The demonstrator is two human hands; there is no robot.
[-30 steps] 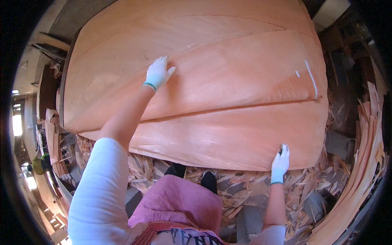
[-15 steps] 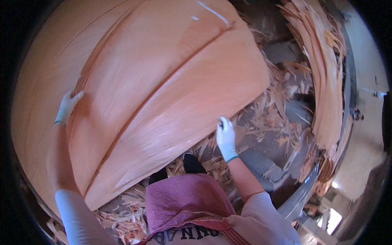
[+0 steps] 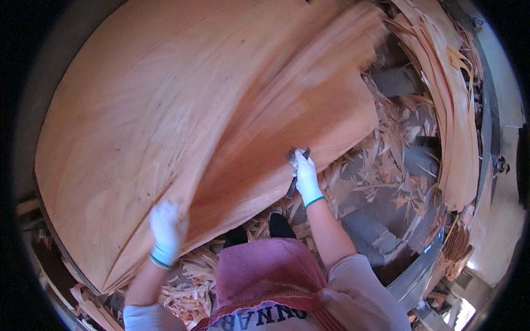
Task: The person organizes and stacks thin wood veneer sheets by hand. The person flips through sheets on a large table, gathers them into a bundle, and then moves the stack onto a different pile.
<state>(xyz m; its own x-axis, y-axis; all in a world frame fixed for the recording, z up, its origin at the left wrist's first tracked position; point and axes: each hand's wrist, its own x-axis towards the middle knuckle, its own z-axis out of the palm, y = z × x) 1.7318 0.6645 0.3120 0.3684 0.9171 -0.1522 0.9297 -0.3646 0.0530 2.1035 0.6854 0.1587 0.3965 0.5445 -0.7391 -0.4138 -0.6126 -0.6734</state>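
Note:
A large, thin, orange-brown wood veneer sheet (image 3: 149, 110) spreads before me, its near part lifted into a long fold. My left hand (image 3: 167, 227), in a white glove and smeared by motion, grips the sheet's near edge at the fold. Under it lies another veneer sheet (image 3: 331, 116), with its right corner showing. My right hand (image 3: 305, 174), also gloved, is closed around a dark flat-bladed hand tool (image 3: 291, 189). It is held over the lower sheet's near edge; the tool's exact kind is partly hidden by the fingers.
Wood scraps (image 3: 193, 287) litter the floor around my feet and to the right. Grey blocks (image 3: 367, 234) lie on the floor at right. A long bundle of veneer strips (image 3: 452, 127) stands along the right side, beside a dark curved edge (image 3: 414, 281).
My left hand has moved right and nearer to me, drawing the veneer sheet into a raised, blurred fold. The right hand has turned slightly, and its tool now shows.

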